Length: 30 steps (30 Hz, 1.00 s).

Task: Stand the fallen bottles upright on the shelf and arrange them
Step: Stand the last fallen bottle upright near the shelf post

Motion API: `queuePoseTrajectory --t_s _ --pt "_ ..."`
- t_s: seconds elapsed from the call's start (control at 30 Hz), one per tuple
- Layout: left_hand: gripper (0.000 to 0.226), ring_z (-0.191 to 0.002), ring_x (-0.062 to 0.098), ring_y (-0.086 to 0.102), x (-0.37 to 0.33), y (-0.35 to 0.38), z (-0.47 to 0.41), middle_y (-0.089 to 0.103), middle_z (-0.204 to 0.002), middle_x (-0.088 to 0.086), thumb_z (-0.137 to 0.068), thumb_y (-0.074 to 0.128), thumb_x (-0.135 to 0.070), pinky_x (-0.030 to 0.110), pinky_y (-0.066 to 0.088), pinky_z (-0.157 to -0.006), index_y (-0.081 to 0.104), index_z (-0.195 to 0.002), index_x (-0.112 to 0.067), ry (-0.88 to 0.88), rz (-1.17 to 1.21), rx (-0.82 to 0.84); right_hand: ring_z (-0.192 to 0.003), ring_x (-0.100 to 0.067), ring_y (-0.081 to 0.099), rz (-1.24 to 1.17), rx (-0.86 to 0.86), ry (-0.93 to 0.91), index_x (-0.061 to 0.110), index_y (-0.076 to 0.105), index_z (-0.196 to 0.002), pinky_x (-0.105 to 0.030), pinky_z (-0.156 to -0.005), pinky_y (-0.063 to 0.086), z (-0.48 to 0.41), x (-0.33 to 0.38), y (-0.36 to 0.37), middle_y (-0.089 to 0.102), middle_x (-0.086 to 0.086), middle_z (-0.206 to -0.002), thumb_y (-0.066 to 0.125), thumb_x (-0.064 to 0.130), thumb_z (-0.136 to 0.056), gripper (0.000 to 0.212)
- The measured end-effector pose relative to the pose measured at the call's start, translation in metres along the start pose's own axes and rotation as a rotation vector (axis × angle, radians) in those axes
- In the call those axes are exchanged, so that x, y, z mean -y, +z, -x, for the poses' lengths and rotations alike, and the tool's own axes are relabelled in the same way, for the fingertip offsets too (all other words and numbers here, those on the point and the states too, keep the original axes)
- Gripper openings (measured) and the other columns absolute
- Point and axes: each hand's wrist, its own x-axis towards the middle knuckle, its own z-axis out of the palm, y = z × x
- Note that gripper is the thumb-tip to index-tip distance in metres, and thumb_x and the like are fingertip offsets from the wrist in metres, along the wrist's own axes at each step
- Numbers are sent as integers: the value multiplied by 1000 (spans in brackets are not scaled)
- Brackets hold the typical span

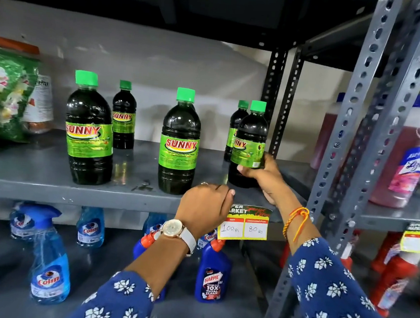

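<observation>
Several dark bottles with green caps and green SUNNY labels stand upright on the grey metal shelf (47, 184). A large one (89, 132) is at the left and another large one (179, 143) in the middle. Smaller ones stand at the back left (123, 117) and back right (235, 128). My right hand (264, 174) grips the lower part of the rightmost bottle (249, 142), which stands upright near the shelf's front right. My left hand (205, 204), wearing a watch, rests with curled fingers on the shelf's front edge, holding nothing.
A green packet (2, 97) and a jar sit at the shelf's left end. Perforated grey uprights (353, 147) bound the right side; pink cleaner bottles (406, 157) stand beyond them. A price tag (243, 227) hangs from the edge. Blue spray bottles (50, 256) and a Harpic bottle (213, 274) fill the lower shelf.
</observation>
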Motion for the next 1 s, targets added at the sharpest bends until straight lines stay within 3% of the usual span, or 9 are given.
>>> queuePoseTrajectory --t_s 0.13,0.23,0.33,0.47,0.57,0.63,0.77,1.0 --pt "38 -44 29 53 0 1 2 59 -54 8 -89 35 -29 23 24 -43 54 -62 -12 -4 2 8 -109 -26 59 -42 47 25 14 55 -105 -39 -104 43 1 2 1 63 -19 -120 75 -1 -69 43" --pt "38 -44 29 52 2 1 3 58 -54 8 -90 35 -29 24 24 -42 53 -62 -12 0 1 10 -109 -22 56 4 -10 28 8 47 -119 -37 -102 43 2 1 3 60 -14 -116 77 2 -69 59" --pt "37 -42 27 51 2 0 6 58 -53 7 -89 36 -29 22 24 -41 53 -61 -13 13 -3 11 -121 -30 52 -46 23 64 2 42 -127 -42 -107 39 3 -2 2 56 -20 -130 69 -4 -75 59" --pt "37 -43 26 52 -2 1 9 58 -53 6 -89 36 -29 22 25 -41 54 -61 -13 27 -1 22 -123 -27 51 -58 15 90 5 30 -136 -45 -109 37 6 -7 -1 54 -16 -133 84 18 -56 97" --pt "38 -44 26 53 -1 2 5 59 -54 6 -89 35 -29 21 26 -41 56 -62 -13 35 -11 20 -118 -25 52 -8 -10 103 3 39 -129 -41 -107 40 7 -5 -3 56 -13 -125 75 4 -72 68" --pt "38 -44 25 53 -1 2 3 59 -54 6 -89 35 -30 22 25 -42 56 -62 -13 41 -12 17 -123 -28 50 -28 -1 101 2 41 -129 -40 -108 38 4 -6 -5 55 -17 -131 68 -3 -76 59" --pt "38 -46 25 54 -3 5 2 60 -57 6 -90 35 -30 24 30 -40 56 -63 -13 48 6 24 -122 -27 52 21 -2 89 9 41 -129 -45 -109 38 1 -9 -8 56 -13 -132 85 24 -56 86" --pt "37 -44 27 53 6 3 -3 59 -56 8 -90 35 -28 25 34 -39 55 -62 -12 47 20 -3 -115 -24 56 225 -54 23 10 48 -121 -41 -103 44 0 -3 -1 60 -7 -122 83 22 -64 68"
